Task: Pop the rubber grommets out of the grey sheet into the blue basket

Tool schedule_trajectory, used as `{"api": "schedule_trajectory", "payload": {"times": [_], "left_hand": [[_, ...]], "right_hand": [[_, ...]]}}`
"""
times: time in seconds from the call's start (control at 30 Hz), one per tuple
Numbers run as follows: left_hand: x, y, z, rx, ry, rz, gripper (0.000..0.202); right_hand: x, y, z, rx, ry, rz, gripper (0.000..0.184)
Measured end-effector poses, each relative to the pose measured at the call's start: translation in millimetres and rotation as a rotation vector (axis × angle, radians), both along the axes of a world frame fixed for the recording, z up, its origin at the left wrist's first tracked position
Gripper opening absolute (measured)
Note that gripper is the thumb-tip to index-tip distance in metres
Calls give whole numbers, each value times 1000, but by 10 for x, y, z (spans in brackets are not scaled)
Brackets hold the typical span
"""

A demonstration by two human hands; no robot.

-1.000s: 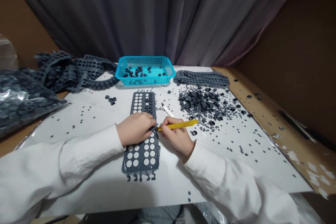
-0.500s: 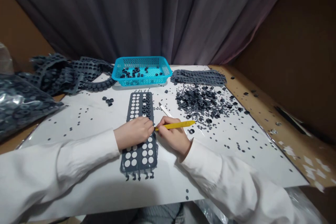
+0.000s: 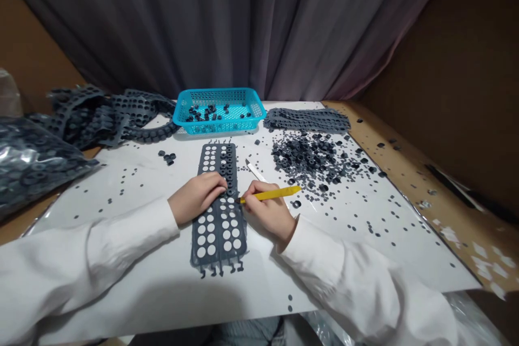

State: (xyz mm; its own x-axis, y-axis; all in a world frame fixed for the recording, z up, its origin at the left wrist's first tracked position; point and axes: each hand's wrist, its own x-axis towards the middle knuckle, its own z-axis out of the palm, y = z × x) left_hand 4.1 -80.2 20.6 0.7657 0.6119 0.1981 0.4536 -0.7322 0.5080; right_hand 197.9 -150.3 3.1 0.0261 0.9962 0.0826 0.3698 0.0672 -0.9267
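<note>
A dark grey rubber sheet (image 3: 217, 257) with rows of round holes lies lengthwise in front of me, white table showing through its lower holes. Dark ring-like pieces (image 3: 229, 168) fill holes along its upper right side. My left hand (image 3: 198, 195) rests across the sheet's middle with fingers curled together; what is under the fingertips, if anything, is hidden. My right hand (image 3: 268, 208), at the sheet's right edge, grips a yellow pen-shaped tool (image 3: 278, 193). The tool's dark tip is at the edge of the holes, just right of my left fingers.
A blue basket (image 3: 221, 126) holding some dark pieces stands at the back. Right of centre is a pile of small black parts (image 3: 306, 154), a stack of strips (image 3: 306, 119) behind it. A white-handled blade (image 3: 255, 171) lies nearby. At left are a filled plastic bag (image 3: 36, 165) and rubber sheets (image 3: 138, 105).
My left hand has drawn back to the left and slightly up, uncovering holes in the middle. The sheet's near end has shifted slightly right. My right hand stays nearly in place with the tool.
</note>
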Motion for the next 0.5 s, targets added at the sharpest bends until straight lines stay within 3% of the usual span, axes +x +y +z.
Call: {"api": "schedule_trajectory", "payload": {"times": [0.17, 0.37, 0.5], "left_hand": [[-87, 47, 87, -277, -113, 217, 21], [-72, 55, 92, -750, -346, 320, 26], [-27, 92, 140, -1057, -490, 403, 24]], "right_hand": [[10, 10, -38, -50, 109, 11, 12], [32, 43, -78, -88, 296, -24, 10], [16, 43, -69, -90, 237, -38, 8]]}}
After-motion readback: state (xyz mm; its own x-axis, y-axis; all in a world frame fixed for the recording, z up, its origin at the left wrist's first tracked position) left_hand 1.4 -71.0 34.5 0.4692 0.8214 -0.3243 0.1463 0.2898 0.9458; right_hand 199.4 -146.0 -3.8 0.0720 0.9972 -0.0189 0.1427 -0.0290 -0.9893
